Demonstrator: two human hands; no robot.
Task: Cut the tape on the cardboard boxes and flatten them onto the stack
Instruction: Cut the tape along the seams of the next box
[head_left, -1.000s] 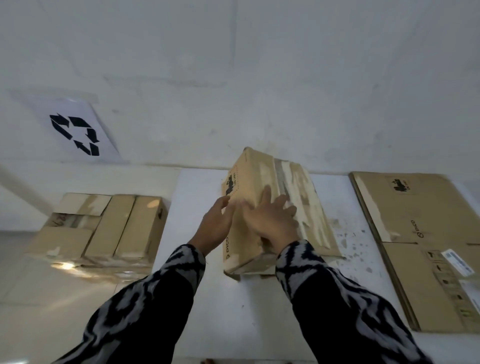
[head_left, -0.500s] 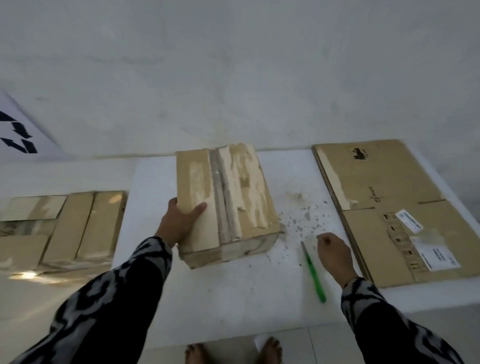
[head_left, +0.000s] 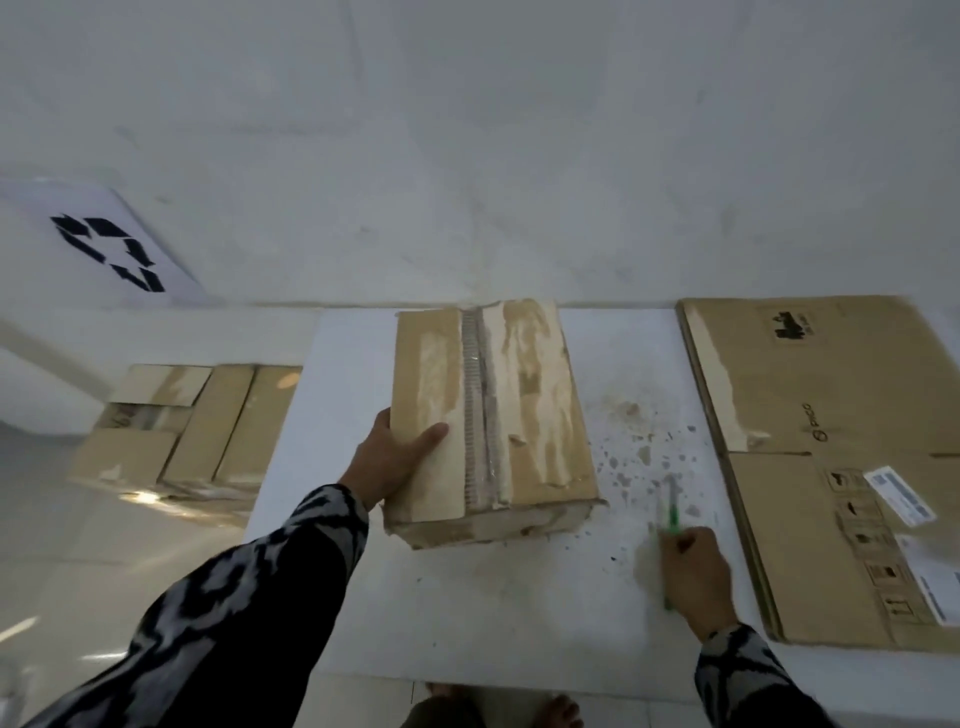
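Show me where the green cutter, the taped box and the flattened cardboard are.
green cutter (head_left: 671, 512), head view, on the green handle just above the right hand.
taped box (head_left: 535, 410), head view, on its top face right of the tape seam.
flattened cardboard (head_left: 831, 395), head view, on the bare upper panel.

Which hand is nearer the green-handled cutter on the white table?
Right. The right hand grips the green-handled cutter; the left hand holds the cardboard box, well apart.

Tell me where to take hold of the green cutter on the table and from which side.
Grip the green cutter around its near handle half, coming from above on the near side. It lies flat on the white table, its length pointing away from the person, and the right hand is already on that end. The image is blurred, so the blade end cannot be confirmed.
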